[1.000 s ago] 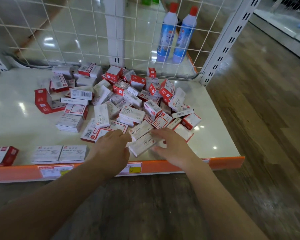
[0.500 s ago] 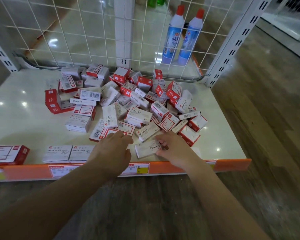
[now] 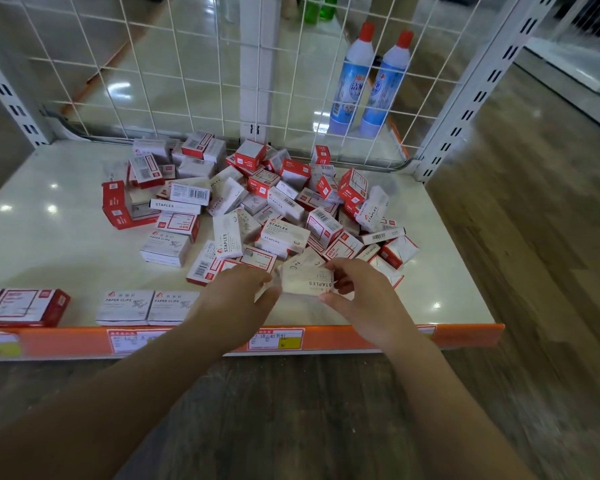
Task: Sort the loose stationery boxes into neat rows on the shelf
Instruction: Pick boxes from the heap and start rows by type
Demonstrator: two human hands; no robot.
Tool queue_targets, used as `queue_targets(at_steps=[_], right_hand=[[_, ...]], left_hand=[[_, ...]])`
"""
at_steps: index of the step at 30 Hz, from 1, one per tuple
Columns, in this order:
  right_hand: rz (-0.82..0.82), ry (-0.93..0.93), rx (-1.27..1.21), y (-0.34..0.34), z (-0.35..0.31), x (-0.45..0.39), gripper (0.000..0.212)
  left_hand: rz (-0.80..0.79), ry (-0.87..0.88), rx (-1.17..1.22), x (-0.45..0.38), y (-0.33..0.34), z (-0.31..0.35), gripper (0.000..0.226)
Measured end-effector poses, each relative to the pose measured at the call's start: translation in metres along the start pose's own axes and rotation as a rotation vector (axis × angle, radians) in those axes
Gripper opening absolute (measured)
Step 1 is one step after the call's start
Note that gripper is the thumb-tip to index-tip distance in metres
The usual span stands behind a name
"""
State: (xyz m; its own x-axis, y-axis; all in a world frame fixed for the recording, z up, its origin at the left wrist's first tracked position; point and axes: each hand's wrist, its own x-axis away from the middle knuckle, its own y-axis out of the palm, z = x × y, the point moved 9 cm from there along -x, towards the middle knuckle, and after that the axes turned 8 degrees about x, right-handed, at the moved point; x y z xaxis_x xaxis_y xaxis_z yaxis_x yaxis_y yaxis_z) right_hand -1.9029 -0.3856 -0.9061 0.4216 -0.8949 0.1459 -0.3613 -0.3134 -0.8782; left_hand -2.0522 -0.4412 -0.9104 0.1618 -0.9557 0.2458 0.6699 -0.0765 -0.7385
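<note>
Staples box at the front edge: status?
Right hand pinches the white staples box. Left hand touches its other end, fingers relaxed. Loose box pile unsorted behind. Nothing blocking.

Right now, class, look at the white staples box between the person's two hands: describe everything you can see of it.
The white cardboard staples box is a flat rectangular carton printed STAPLES in dark letters along one face, which reads upside down from this view. It is lifted slightly and tilted at the near edge of the loose pile of red and white boxes. The right hand pinches its right end, thumb below and fingers on top. The left hand touches its left end. It looks closed and undamaged.
</note>
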Motion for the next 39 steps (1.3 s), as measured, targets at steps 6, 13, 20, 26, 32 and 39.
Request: queue_targets(at_steps=[6, 13, 20, 26, 32, 39], right_hand=[[0.015, -0.01, -0.028, -0.002, -0.007, 0.005, 0.041], [-0.037, -0.024, -0.036, 0.002, -0.011, 0.01, 0.031], [-0.11, -0.104, -0.005, 0.0, -0.033, 0.004, 0.033], [-0.114, -0.122, -0.027, 0.001, -0.036, 0.001, 0.025], [0.04, -0.029, -0.122, -0.012, -0.023, 0.0, 0.028], [0.103, 0.011, -0.338, -0.016, -0.019, 0.001, 0.031]], left_hand=[[0.031, -0.042, 0.238, -0.001, -0.002, 0.0, 0.026], [0.089, -0.085, 0.337, -0.001, -0.009, -0.007, 0.004], [0.057, -0.046, 0.235, 0.003, -0.008, 0.003, 0.006], [0.042, -0.039, 0.264, 0.002, -0.007, 0.007, 0.002], [-0.039, -0.152, 0.258, 0.004, 0.005, -0.006, 0.035], [-0.171, -0.157, 0.465, 0.011, 0.03, 0.006, 0.04]])
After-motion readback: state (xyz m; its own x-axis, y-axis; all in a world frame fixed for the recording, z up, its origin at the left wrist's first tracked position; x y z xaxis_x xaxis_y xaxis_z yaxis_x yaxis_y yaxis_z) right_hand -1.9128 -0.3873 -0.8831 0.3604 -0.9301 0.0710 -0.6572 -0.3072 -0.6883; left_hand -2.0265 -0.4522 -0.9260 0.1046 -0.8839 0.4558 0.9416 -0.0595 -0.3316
